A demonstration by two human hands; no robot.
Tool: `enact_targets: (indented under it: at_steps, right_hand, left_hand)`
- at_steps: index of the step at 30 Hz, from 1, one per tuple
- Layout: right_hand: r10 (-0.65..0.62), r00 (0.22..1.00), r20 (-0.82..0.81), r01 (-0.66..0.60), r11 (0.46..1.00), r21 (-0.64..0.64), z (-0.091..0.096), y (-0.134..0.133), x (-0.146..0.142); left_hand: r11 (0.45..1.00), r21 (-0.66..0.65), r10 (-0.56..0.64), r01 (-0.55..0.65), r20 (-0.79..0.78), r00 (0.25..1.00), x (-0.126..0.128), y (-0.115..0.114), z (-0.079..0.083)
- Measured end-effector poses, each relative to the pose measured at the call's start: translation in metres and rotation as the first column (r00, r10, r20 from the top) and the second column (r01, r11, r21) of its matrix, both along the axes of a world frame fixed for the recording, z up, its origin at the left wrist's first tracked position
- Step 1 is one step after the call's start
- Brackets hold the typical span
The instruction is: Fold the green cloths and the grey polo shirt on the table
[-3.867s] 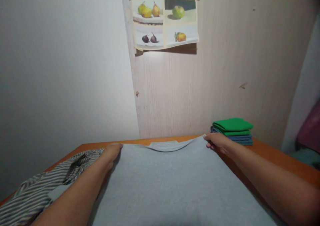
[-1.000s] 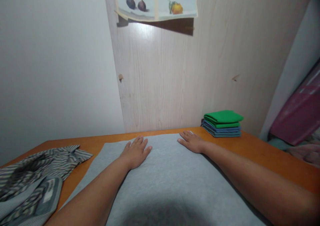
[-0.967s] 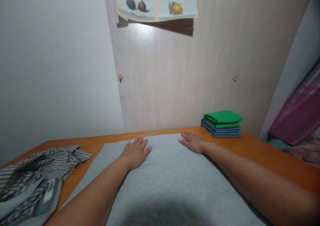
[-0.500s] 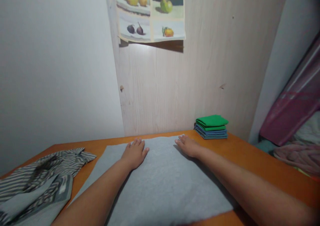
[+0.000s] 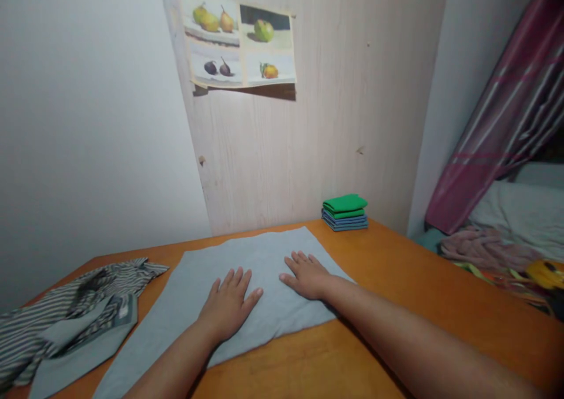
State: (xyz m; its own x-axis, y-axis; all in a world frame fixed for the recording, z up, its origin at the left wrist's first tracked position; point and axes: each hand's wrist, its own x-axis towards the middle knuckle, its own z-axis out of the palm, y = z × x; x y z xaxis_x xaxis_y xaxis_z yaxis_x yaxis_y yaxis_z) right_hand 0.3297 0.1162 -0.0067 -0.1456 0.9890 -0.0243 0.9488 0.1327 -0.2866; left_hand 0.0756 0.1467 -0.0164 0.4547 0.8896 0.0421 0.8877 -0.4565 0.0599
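A light grey cloth [image 5: 264, 249] lies spread over the wooden table, with small wrinkles near its front edge. My left hand [image 5: 230, 305] rests palm down on it, fingers spread, left of the middle. To the right, my right hand [image 5: 306, 274] also lies flat on the cloth with its fingers stretched out. Neither hand grips anything. My left forearm covers part of the cloth's front left side.
Crumpled striped and grey clothing [image 5: 83, 311] lies on the table [image 5: 432, 311] at the left. A stack of folded green and blue cloths [image 5: 345, 213] stands at the back right. Beyond the right edge are a pink curtain [image 5: 476, 134] and bedding [image 5: 520, 217].
Both hands have moved back toward me from the cloth's far edge. The cloth's front edge now sits farther from me, baring table. The view has turned right.
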Motion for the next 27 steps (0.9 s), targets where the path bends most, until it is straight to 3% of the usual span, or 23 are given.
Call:
enact_targets:
  at_steps: [6, 10, 14, 17, 21, 24, 27]
  right_hand:
    - [-0.212, 0.974, 0.074, 0.213, 0.977, -0.001, -0.008, -0.012, 0.061]
    - [-0.371, 0.923, 0.107, 0.372, 0.928, 0.004, -0.009, -0.02, 0.075]
    - [-0.299, 0.952, 0.073, 0.294, 0.953, 0.071, -0.005, -0.027, 0.064]
    - [-0.211, 0.977, 0.017, 0.208, 0.97, 0.127, -0.005, -0.032, 0.057]
    - [-0.199, 0.974, -0.106, 0.218, 0.951, 0.22, -0.005, -0.042, 0.072]
    - [-0.269, 0.94, -0.207, 0.318, 0.912, 0.259, -0.002, -0.054, 0.099]
    - [-0.426, 0.862, -0.275, 0.494, 0.827, 0.269, -0.003, -0.069, 0.123]
  left_hand:
    - [1.0, -0.011, -0.019, 0.019, -0.002, 1.0, 0.001, 0.0, 0.003]
    - [1.0, -0.016, -0.021, 0.021, 0.0, 1.0, 0.002, 0.0, 0.005]
    - [0.998, -0.052, -0.025, 0.026, 0.036, 0.999, -0.004, -0.003, 0.013]
    - [1.0, -0.01, 0.008, -0.007, 0.068, 0.998, -0.025, -0.011, 0.018]
    - [0.994, 0.045, 0.1, -0.103, 0.057, 0.993, -0.073, -0.024, 0.019]
    - [0.988, 0.068, 0.137, -0.14, 0.045, 0.99, -0.109, -0.029, 0.012]
    - [0.985, 0.088, 0.144, -0.148, 0.046, 0.988, -0.13, -0.031, 0.002]
